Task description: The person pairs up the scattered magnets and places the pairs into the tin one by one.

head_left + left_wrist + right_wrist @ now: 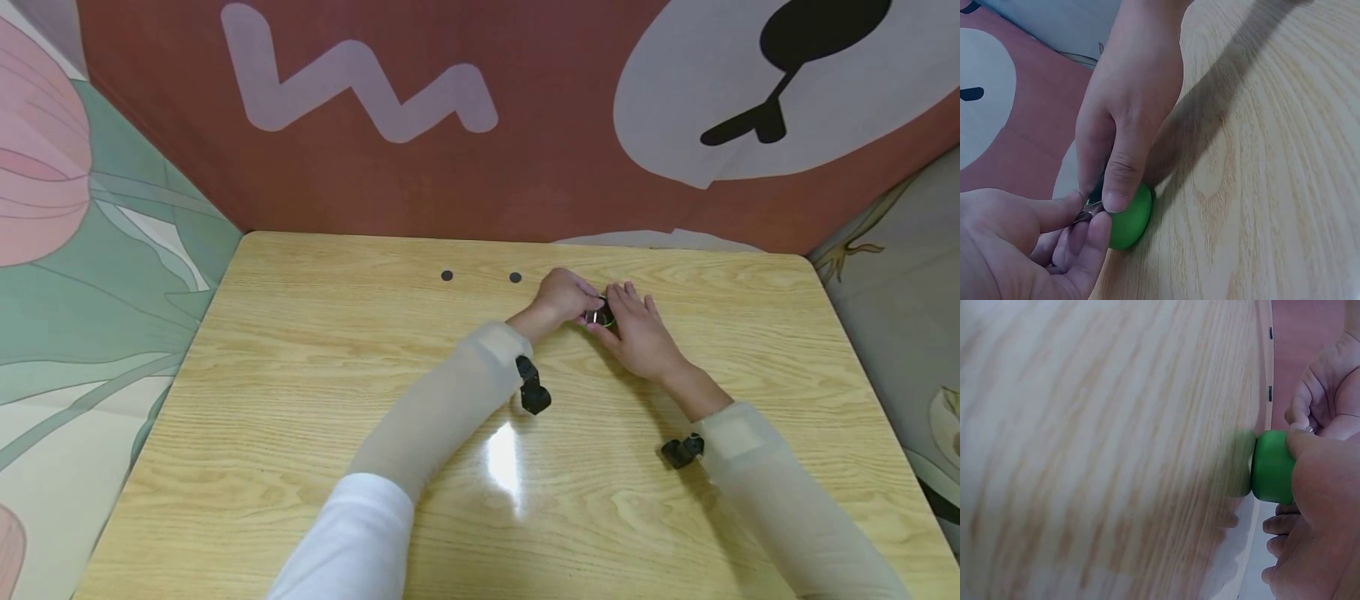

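A small round green object [1272, 466] with a dark top stands on the table, largely covered by both hands; its exact kind cannot be told. The right hand [642, 337] holds it from the right, thumb on the near side and fingers on the far side. At its top, the left hand [561, 298] pinches a small shiny piece [1090, 210] between thumb and fingers. Close beside that piece lies the right thumb [1118, 187], seen in the left wrist view.
Two dark discs [447, 276] lie on the wood-grain table [300, 358] near its back edge, left of the hands. Behind the table rises a red-brown patterned backdrop [540, 183]. Both wrists carry small black cameras [534, 392].
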Tool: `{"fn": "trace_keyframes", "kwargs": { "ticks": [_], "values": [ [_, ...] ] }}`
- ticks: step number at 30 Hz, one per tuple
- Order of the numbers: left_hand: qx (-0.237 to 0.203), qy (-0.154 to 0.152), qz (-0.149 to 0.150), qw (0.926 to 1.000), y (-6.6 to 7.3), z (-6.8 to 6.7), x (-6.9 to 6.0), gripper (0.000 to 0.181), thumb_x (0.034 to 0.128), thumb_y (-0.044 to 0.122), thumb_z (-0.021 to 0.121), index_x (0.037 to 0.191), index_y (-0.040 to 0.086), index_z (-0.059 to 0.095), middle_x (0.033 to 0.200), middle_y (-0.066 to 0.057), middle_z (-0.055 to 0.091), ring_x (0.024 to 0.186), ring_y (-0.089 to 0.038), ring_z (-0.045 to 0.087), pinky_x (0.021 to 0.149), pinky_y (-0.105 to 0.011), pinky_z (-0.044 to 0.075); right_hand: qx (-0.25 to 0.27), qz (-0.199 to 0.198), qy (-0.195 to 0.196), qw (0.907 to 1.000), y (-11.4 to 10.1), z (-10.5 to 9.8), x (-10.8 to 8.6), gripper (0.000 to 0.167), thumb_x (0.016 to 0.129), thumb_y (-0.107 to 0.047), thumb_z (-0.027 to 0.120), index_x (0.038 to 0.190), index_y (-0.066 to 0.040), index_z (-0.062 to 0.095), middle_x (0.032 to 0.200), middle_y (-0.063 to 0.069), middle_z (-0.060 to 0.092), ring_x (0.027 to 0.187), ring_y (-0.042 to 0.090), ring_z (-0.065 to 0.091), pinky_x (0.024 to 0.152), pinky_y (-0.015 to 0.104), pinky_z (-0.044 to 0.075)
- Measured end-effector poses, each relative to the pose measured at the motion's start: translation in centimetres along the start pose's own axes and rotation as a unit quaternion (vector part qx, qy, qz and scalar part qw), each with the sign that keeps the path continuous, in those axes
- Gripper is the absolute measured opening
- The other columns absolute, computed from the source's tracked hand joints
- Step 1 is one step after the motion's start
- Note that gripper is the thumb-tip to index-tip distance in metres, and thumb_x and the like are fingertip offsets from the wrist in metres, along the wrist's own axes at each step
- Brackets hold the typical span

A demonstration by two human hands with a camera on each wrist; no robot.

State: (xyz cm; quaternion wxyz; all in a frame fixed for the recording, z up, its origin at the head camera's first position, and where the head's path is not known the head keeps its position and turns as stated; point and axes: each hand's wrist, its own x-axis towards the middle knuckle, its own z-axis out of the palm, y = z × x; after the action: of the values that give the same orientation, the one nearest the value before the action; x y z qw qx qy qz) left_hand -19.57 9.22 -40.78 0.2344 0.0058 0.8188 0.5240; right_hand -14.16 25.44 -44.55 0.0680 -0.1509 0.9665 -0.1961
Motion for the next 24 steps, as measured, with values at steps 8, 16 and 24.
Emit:
{"fn": "trace_keyframes", "kwargs": {
  "ticks": [8, 16, 24],
  "values": [
    [0.036, 0.026, -0.008, 0.9990, -0.5, 0.1, 0.9, 0.022, 0.0877, 0.017, 0.083, 0.106, 0.005, 0.077, 0.094, -0.005, 0.076, 0.053, -0.013, 0.064, 0.048, -0.017, 0.048, 0.000, 0.001, -0.001, 1.0000, -0.1, 0.0, 0.0, 0.080, 0.106, -0.040, 0.053, 0.156, 0.013, 0.019, 0.161, 0.033, 0.020, 0.151, 0.048, 0.010, 0.119, 0.067, 0.005],
    [0.020, 0.021, -0.028, 0.9992, -0.7, 0.1, 1.0, 0.028, 0.0887, 0.017, 0.081, 0.113, 0.004, 0.074, 0.111, -0.007, 0.072, 0.055, -0.013, 0.063, 0.066, -0.029, 0.060, 0.002, -0.003, -0.003, 1.0000, -0.2, -0.1, 0.0, 0.080, 0.106, -0.040, 0.053, 0.156, 0.013, 0.019, 0.161, 0.033, 0.020, 0.151, 0.048, 0.009, 0.119, 0.068, 0.005],
    [0.055, 0.009, -0.035, 0.9978, -0.9, 0.1, 1.3, 0.026, 0.0905, 0.023, 0.080, 0.110, 0.005, 0.077, 0.112, -0.006, 0.072, 0.064, -0.015, 0.070, 0.064, -0.025, 0.059, 0.003, -0.003, -0.004, 1.0000, -0.3, 0.0, 0.0, 0.080, 0.106, -0.039, 0.054, 0.155, 0.013, 0.019, 0.161, 0.033, 0.021, 0.151, 0.049, 0.011, 0.118, 0.068, 0.005]
  ]
}}
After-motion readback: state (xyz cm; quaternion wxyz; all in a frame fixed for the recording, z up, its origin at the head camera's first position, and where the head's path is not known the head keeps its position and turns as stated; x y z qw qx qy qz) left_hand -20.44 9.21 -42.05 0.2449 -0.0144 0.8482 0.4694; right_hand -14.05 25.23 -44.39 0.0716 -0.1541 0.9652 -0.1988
